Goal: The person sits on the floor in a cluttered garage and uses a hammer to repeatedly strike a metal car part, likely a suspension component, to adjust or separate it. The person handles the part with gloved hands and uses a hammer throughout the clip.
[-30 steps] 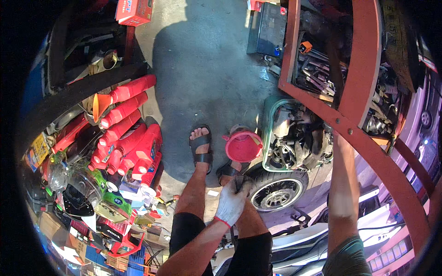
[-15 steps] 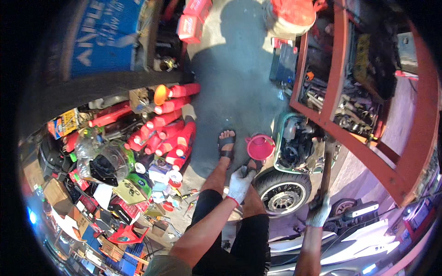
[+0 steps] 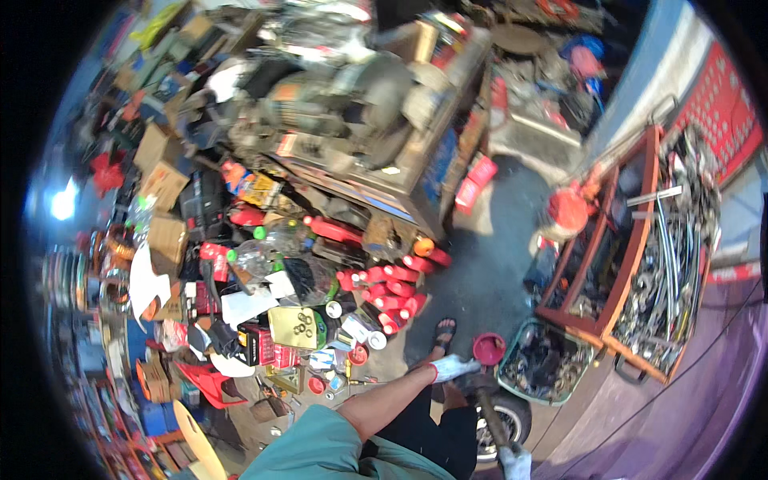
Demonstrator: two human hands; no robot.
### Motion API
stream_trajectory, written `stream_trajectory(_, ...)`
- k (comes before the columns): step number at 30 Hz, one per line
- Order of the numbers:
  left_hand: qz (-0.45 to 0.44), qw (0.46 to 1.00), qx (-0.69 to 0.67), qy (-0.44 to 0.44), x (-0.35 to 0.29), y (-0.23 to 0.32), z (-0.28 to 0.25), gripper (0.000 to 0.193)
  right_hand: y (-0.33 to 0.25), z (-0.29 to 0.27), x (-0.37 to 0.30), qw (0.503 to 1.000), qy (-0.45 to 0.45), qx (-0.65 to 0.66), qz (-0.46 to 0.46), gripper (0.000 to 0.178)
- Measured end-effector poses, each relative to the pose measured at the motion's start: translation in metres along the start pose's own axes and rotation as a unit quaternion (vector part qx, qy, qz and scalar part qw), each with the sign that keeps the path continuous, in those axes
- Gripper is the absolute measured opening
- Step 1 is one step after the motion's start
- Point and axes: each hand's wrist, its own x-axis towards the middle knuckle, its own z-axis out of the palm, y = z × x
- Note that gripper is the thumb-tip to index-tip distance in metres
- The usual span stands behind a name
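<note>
At the bottom of the frame, a teal sleeve point(image 3: 320, 452) is seen, cut off by the lower edge. From it a bare forearm runs up and right to the left hand point(image 3: 453, 367), which is covered by a white glove and rests just beside a small red bowl point(image 3: 488, 349); whether the fingers are curled or spread cannot be told at this size. At the lower right edge, the right hand point(image 3: 514, 462), also gloved, is wrapped around a dark bar point(image 3: 491, 422) that rises toward the left hand; part of this hand is cut off by the frame. A small tyre point(image 3: 506, 422) is partly hidden behind the bar. A sandalled foot point(image 3: 444, 330) is seen just above the left hand on grey concrete. Right of the bowl a green crate point(image 3: 541, 370) of dark metal parts is placed. Farther up, red bottles point(image 3: 390, 296) lie in a heap. The cluttered workbench point(image 3: 376, 120) at the top is blurred.
</note>
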Motion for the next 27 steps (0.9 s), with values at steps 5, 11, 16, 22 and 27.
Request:
stream_trajectory(5, -0.038, 0.947, -0.304, -0.098, -0.125, 0.035, -0.032, 0.043, -0.039, 0.015, -0.015, 0.992, -0.125, -0.027, -0.016, 0.045)
stream_trajectory(11, 0.097, 0.982, -0.135, 0.094, -0.191, 0.030, -0.037, 0.048, -0.080, 0.024, 0.036, 0.762, -0.336, -0.553, 0.034, 0.070)
stream_trajectory(16, 0.126, 0.948, -0.187, 0.225, -0.196, 0.011, -0.022, 0.055, -0.126, 0.150, 0.069, 0.769, -0.207, -0.589, -0.138, 0.052)
stream_trajectory(22, 0.047, 0.903, -0.245, 0.349, -0.211, -0.026, -0.037, 0.071, -0.094, 0.218, 0.167, 0.726, -0.173, -0.635, -0.202, 0.042)
stream_trajectory(27, 0.023, 0.886, -0.258, 0.383, -0.256, -0.091, -0.083, 0.051, -0.072, 0.196, 0.257, 0.641, -0.201, -0.722, -0.164, 0.032)
